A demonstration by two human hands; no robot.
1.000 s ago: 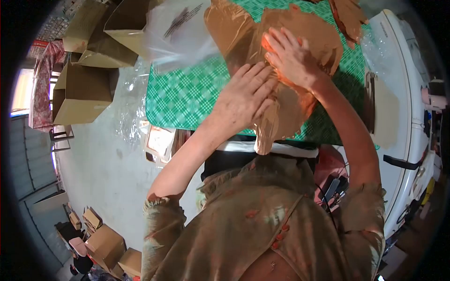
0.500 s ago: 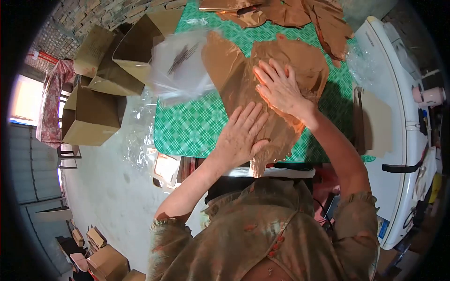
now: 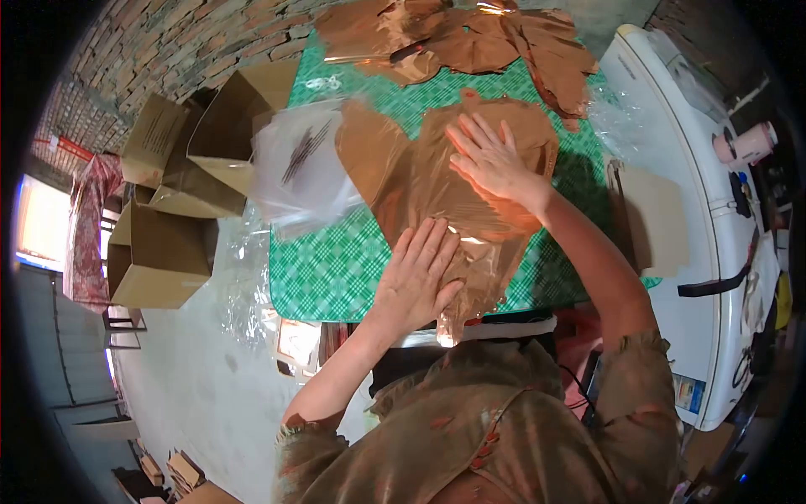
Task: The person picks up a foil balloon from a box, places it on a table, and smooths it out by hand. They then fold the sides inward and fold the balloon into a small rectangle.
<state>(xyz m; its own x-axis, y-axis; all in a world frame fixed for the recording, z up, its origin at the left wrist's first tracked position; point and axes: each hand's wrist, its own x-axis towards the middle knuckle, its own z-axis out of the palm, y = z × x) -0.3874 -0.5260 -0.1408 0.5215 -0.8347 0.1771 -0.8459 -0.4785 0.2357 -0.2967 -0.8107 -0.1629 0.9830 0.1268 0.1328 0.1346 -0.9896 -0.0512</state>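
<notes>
**Bare Palms Smooth to Coppery Foil on a Green-Checked Bench**

Watching from a distance through the head camera, I see open cardboard boxes point(image 3: 164, 265) at far left, standing beside the bench point(image 3: 323, 277). Next along, a stack of clear plastic bags point(image 3: 304, 172) lies on the bench's green-checked cover, close against the foil's left lobe.

My left hand point(image 3: 417, 273) lies palm down over the lower left edge of the foil, its fingers straight and nearly together, the thumb apart, clamped on nothing. Beneath both hands is the foil sheet point(image 3: 432, 181), spread mid-bench, its lobes toward the far side and its narrow neck reaching past the near edge. Behind it, more coppery foil pieces point(image 3: 483, 50) lie along the bench's far end.

My right hand point(image 3: 497, 168) rests on the upper right of the sheet, palm down, fingers slightly parted and gripping nothing.

I judge the sheet very light, limp and slippery, quick to crease and perhaps to tear. I would lift it by the thicker-looking neck or pinch two opposite rims, rather than drag it by one lobe.

Farther right, crumpled clear plastic point(image 3: 620, 126) sits at the bench corner, near a cardboard sheet point(image 3: 662, 223) and a long white appliance point(image 3: 703, 197).
</notes>
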